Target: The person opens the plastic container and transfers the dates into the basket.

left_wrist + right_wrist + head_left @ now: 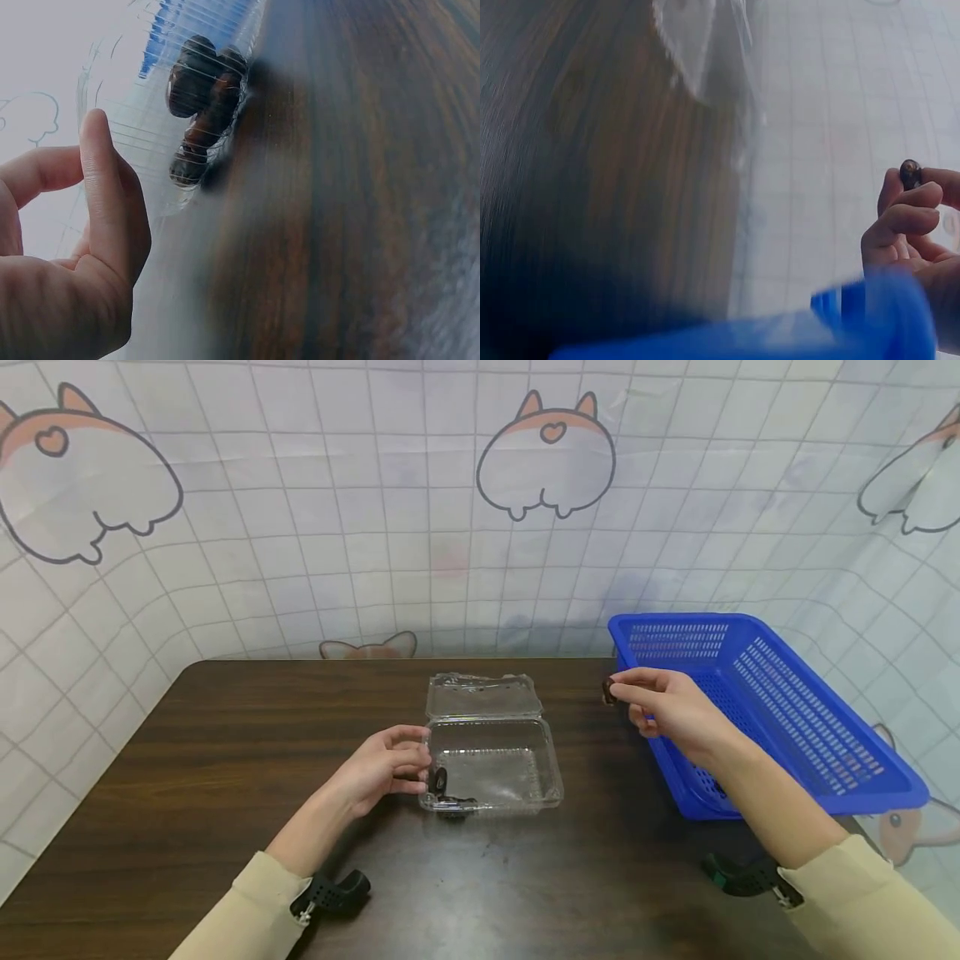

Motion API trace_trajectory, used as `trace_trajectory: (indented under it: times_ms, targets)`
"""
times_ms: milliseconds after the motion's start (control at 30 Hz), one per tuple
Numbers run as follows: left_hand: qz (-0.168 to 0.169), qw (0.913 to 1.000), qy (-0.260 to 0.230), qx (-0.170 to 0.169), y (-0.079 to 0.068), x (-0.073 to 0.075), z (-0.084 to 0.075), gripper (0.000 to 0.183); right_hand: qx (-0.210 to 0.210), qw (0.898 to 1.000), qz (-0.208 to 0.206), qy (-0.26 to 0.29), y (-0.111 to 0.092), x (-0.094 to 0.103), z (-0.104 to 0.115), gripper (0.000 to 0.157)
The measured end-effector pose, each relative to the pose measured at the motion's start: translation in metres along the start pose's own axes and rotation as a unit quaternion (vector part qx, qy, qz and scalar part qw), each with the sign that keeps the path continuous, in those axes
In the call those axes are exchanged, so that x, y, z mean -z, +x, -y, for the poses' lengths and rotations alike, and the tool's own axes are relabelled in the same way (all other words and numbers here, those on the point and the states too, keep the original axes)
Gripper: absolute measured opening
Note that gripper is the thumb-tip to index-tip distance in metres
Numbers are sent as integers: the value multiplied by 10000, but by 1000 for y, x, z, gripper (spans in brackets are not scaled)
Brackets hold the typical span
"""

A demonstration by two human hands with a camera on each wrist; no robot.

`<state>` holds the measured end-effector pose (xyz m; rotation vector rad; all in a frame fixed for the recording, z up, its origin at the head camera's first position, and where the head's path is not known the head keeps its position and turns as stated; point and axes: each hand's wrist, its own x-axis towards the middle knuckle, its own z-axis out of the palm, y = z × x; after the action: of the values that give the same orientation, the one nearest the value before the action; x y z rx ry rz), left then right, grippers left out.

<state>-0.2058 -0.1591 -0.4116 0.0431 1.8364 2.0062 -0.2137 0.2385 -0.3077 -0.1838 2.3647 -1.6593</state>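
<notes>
A clear plastic clamshell box point(495, 768) stands on the table with its lid point(483, 697) folded back. My left hand point(386, 768) holds the box by its left side, its bent fingers at the rim. Several dark brown, glossy, date-like pieces point(191, 79) lie in the box's near left corner. My right hand point(675, 710) pinches one more small dark brown piece point(608, 691) between thumb and fingertips. This hand is raised over the left edge of a blue plastic basket point(675, 777). In the right wrist view the pinched piece point(910, 174) shows at the fingertips.
The blue basket has slotted walls and stands at the right of the dark wooden table point(225, 735), which extends left of the box. Behind the table hangs a white gridded cloth point(360, 527) with cartoon animals. Each wrist wears a black strap device point(330, 893).
</notes>
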Motion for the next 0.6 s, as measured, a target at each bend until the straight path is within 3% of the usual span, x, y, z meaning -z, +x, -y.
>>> trace_trajectory:
  times_ms: [133, 333, 600]
  targets:
    - [-9, 10000, 3, 2, -1, -1, 2, 56, -15, 9998, -168, 84, -10, 20, -10, 46]
    - [-39, 10000, 34, -2, -1, 0, 2, 56, -159, 9983, -460, 305, -21, 47, -26, 32]
    - [-46, 10000, -5, -16, 0, -1, 2, 55, -462, 9966, -640, 250, -27, 70, -47, 28]
